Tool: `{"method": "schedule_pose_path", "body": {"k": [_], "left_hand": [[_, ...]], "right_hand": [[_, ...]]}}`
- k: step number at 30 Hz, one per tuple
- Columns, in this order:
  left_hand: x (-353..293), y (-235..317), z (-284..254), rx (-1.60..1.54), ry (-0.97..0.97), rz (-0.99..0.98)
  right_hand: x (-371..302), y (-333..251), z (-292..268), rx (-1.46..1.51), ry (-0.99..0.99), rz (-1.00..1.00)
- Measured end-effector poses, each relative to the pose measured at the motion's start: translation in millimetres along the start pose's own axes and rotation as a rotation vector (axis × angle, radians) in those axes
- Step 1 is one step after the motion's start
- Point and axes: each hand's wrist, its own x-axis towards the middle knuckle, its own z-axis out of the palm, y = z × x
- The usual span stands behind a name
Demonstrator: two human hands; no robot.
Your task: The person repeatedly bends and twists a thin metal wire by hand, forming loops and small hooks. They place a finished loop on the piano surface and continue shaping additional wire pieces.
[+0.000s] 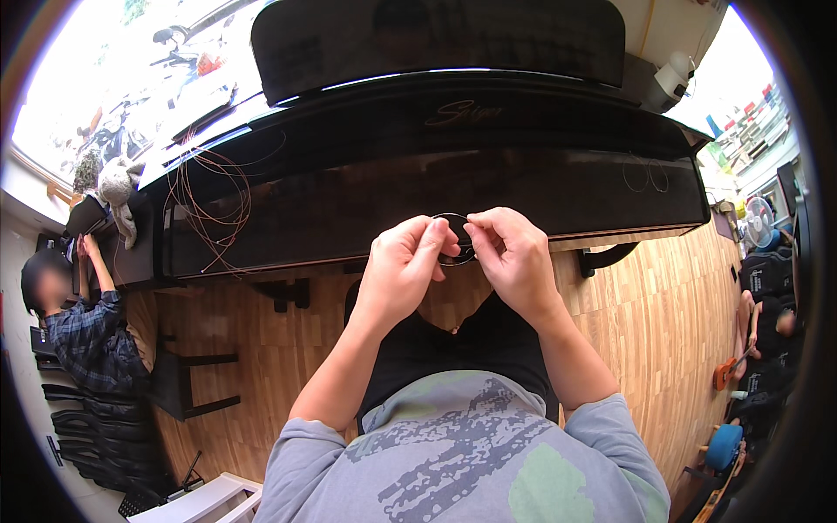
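Between my two hands is a thin dark wire string (452, 214) bent into a small loop. My left hand (405, 261) pinches it with thumb and fingers on one side. Opposite, my right hand (516, 261) grips the loop between thumb and forefinger. Both hands hover above the front edge of a closed black piano (349, 187). A loose coil of copper-coloured wire string (240, 212) lies on the piano's left part and hangs toward its front edge. Farther right on the piano lies a fine, pale coil of string (667, 177).
At far left, a person in a plaid shirt (100, 340) sits by a black chair (187, 383) and a grey plush toy (119, 183). Wooden floor (636, 322) lies below. On the right are a fan (760, 222), an orange ukulele (724, 373), a blue-topped stool (724, 446) and another person (772, 327).
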Motion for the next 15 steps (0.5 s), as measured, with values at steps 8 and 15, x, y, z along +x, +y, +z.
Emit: {"method": "schedule_pose_path", "body": {"k": [8,15], "left_hand": [[-4,-7,4,-0.324,-0.051,-0.045],[-11,5,5,-0.329,-0.071,-0.011]], "right_hand": [[-1,-3,-2,0.303,-0.082,0.306],[1,1,-4,0.414,-0.077,0.377]]}}
